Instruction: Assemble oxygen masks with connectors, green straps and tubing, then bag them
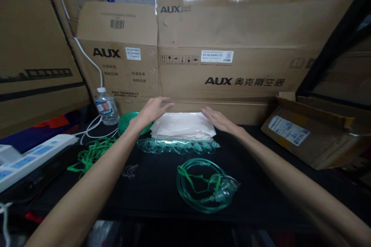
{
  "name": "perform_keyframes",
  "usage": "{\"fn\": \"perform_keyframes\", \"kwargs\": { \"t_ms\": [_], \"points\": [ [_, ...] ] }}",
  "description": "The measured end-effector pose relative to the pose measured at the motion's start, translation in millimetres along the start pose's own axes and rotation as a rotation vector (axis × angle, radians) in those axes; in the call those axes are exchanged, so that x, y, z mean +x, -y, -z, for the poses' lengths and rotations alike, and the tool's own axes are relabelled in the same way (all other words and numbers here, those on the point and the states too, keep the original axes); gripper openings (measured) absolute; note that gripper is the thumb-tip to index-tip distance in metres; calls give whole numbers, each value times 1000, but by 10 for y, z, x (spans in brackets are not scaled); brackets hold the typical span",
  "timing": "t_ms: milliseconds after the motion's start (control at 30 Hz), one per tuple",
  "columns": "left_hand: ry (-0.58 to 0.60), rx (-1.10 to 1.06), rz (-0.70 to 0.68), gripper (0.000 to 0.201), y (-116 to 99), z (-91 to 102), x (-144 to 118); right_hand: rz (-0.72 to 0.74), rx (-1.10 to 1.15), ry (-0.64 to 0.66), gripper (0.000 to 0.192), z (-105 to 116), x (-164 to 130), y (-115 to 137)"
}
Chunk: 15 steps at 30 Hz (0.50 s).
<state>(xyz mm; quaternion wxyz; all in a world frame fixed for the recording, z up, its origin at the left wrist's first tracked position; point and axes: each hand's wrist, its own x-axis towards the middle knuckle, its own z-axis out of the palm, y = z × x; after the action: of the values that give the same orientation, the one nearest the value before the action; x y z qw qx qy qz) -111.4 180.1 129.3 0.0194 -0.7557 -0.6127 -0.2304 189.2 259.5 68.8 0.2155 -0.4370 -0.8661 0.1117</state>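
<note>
Both my arms reach across the black table. My left hand [152,111] is at the left far corner of a stack of white plastic bags [184,124], fingers stretched out. At the opposite corner is my right hand [218,119], its fingers extended and touching or nearly touching the stack. Just in front of the bags lies a row of clear green oxygen masks [179,146]. Closer to me sits one mask [224,191] with its green tubing [181,189] coiled round it and a green strap. Behind my left forearm is a coil of green tubing [127,121], partly hidden.
A heap of green straps [92,156] and small clear strips [130,171] lie at left. Beyond are a plastic bottle [107,108] with a white cable and a power strip [31,160]. An opened carton [313,135] stands right; large cardboard [232,69] walls the back.
</note>
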Motion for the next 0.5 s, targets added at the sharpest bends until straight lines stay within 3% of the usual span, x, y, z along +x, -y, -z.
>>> {"fn": "perform_keyframes", "kwargs": {
  "t_ms": [133, 200, 333, 500],
  "points": [
    [-223, -20, 106, 48, -99, 261, -652, 41, 55, -188, 54, 240, -480, 168],
    [-195, -8, 162, 46, -107, 234, -993, 63, 68, -214, 43, 260, -774, 246],
    [-106, 44, 221, 55, -34, -89, -1396, 85, 97, -221, 30, 115, -1199, 282],
    [14, 62, 205, 58, 112, -470, -1397, 45, 161, -201, 31, -130, -1299, 182]
  ]
}}
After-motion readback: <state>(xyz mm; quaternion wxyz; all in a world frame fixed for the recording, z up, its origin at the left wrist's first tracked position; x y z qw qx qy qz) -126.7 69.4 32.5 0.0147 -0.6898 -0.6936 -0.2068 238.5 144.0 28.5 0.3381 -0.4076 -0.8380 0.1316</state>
